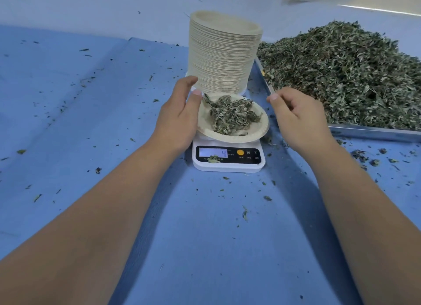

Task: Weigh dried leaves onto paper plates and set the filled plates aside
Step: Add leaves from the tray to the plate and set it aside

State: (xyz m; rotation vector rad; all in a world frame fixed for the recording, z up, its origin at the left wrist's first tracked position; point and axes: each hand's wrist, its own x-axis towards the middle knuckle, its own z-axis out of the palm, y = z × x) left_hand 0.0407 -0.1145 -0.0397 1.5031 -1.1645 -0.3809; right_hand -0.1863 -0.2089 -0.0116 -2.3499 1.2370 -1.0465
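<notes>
Plate (257, 131) sits on the scale (227, 164) at centre frame, a bit tilted, with a small heap of leaves (232, 115) in it. Display reads 4.

Left hand (177, 118) holds the plate's left rim: thumb (196, 95) on top of the edge, other fingers long and hidden past the rim.

Right hand (298, 118) is just right of the plate, not touching it. Fingers loosely curled, thumb out, nothing visible in them.

Stack (223, 58) of spare plates stands right behind the scale. Tray (373, 131) with the big pile (346, 72) is at upper right. Loose bits lie scattered over the blue sheet (91, 99).
</notes>
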